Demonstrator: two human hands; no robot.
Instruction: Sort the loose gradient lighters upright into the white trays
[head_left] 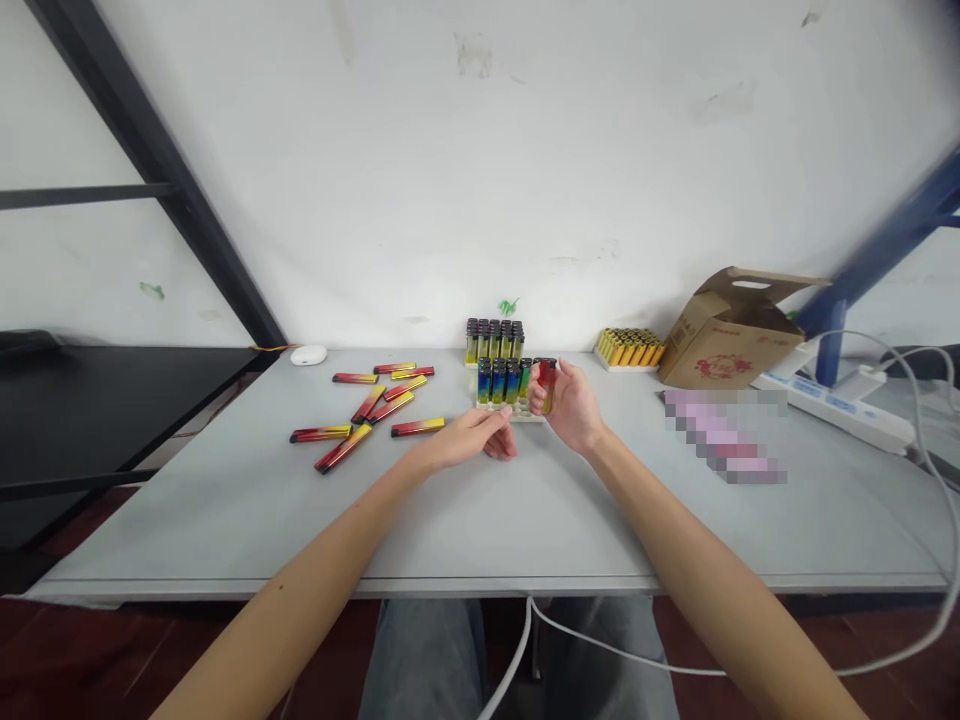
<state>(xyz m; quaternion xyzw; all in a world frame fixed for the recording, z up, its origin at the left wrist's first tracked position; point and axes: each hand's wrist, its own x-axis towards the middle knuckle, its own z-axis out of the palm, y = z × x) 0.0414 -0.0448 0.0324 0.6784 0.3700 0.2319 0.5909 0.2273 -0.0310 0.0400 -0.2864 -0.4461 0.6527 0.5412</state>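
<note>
My right hand (pixel 574 405) is closed around a red lighter (pixel 548 374), held upright over the right part of a white tray (pixel 534 416). Blue lighters (pixel 498 384) stand upright in that tray, with a green one (pixel 526 380) beside them. My left hand (pixel 484 434) rests by the tray's front edge, its fingers loosely curled and nothing visible in them. Several red and yellow lighters (pixel 369 402) lie scattered to the left of my left hand.
Behind the tray stands a group of dark-topped yellow-green lighters (pixel 495 342). At the back right are a tray of yellow lighters (pixel 631 349), an open cardboard box (pixel 720 340) and a power strip (pixel 844 408). A white case (pixel 308 355) lies back left.
</note>
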